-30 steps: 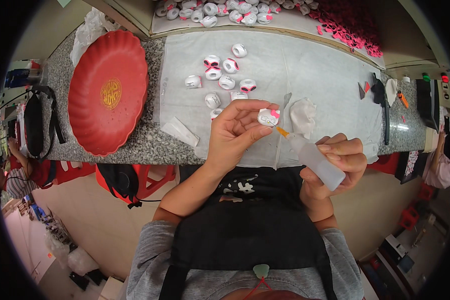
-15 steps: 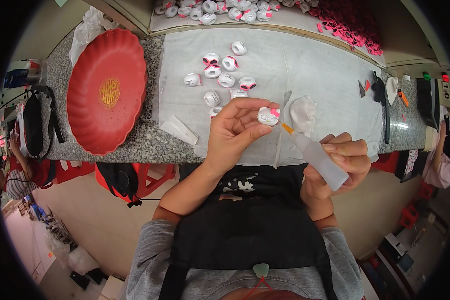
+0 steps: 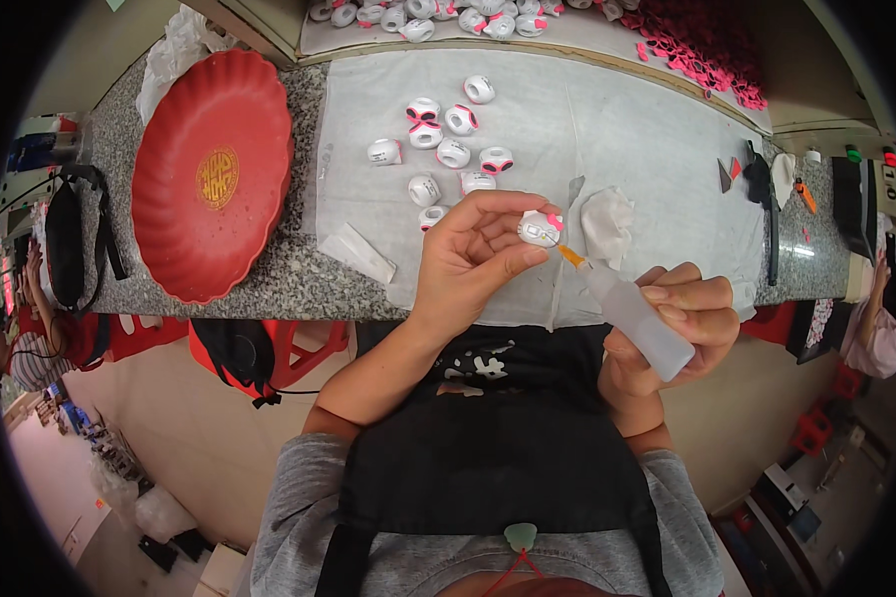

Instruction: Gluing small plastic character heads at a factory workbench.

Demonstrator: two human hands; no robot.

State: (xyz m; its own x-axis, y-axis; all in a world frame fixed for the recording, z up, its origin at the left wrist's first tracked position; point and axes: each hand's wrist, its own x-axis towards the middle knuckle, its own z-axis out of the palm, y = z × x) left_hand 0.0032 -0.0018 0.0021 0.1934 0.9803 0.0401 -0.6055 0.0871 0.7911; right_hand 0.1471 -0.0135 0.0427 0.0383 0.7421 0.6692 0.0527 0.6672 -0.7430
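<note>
Between thumb and fingers, my left hand (image 3: 473,254) pinches a small white cat-head figure (image 3: 536,231) with a pink bow on its upper corner. My right hand (image 3: 689,316) is wrapped round a translucent squeeze bottle (image 3: 647,323), tilted with its base toward me. The bottle's orange needle tip (image 3: 569,255) points at the figure's right side; whether the thin needle touches it is too fine to tell. Beyond my left hand, several similar white pieces (image 3: 453,153) lie loose on the paper sheet (image 3: 368,95), some showing pink-rimmed black shapes.
A large red scalloped tray (image 3: 254,129) stands at the left on the granite counter (image 3: 304,199). A crumpled white cloth (image 3: 607,224) lies beyond the bottle, a folded paper strip (image 3: 358,255) left of my hand. The back shelf holds more white pieces (image 3: 418,30) and a pink heap (image 3: 692,45).
The figure has shifted very slightly right and is turned a little in my left fingers. My right hand holds the bottle almost unchanged. The table view has moved a few pixels.
</note>
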